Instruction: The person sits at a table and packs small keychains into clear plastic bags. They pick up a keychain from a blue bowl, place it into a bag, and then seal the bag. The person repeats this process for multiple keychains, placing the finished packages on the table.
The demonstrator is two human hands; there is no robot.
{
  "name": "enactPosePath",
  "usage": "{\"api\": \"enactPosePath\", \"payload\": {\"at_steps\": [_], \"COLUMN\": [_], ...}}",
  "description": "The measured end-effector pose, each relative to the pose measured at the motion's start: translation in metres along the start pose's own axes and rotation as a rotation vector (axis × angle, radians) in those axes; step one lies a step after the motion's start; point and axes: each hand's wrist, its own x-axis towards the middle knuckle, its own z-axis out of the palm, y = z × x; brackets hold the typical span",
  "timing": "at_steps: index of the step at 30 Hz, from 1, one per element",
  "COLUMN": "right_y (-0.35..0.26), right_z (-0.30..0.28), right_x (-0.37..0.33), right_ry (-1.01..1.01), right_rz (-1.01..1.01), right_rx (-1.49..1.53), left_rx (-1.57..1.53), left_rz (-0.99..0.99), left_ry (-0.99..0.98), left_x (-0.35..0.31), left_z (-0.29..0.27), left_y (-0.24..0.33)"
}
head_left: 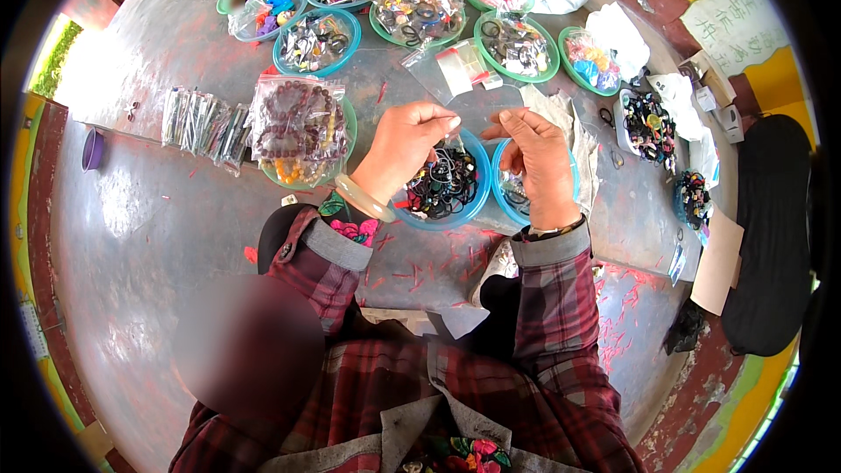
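A broad grey surface point(149, 228) is spread beneath and all around the grip. Well beyond it, an arc of green and blue bowls point(357, 39) is set out, filled with bagged trinkets; they seem to be kept in separate bowls so that small pieces stay sorted and cannot scatter. To the left of the grip, a clear bag of dark beads point(298, 118) is stacked on other bags in a green bowl point(351, 127), and farther left slim clear packets point(206, 127) are laid side by side.

Directly below the left hand's grip, a blue bowl point(478, 197) is placed, heaped with tangled dark cords point(438, 188), probably kept so close for short reaches. A second blue bowl point(500, 186) is partly covered by the right hand.

Both plaid-sleeved forearms are angled up from the lower edge and the hands are held apart, above the bowls. The left hand point(407, 144) is turned inward, its wrist bent and ringed by a pale bangle point(363, 199); its thumb and finger are narrowed on a small pale thing point(453, 130), too tiny to be identified. The right hand point(536, 162) is raised upright, its fingers curled toward the left; whether anything is pinched there cannot be told.
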Motion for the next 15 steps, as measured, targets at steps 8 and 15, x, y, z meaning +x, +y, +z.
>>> {"api": "enactPosePath", "payload": {"at_steps": [8, 15], "right_y": [0.001, -0.002], "right_z": [-0.011, -0.010], "right_x": [0.001, 0.000], "right_ry": [-0.185, -0.184], "right_rz": [0.090, 0.075], "right_rx": [0.014, 0.003], "left_rx": [-0.166, -0.280], "left_rz": [0.012, 0.038], "left_ry": [-0.030, -0.024], "left_x": [-0.001, 0.001], "left_z": [0.003, 0.004], "left_y": [-0.003, -0.009]}}
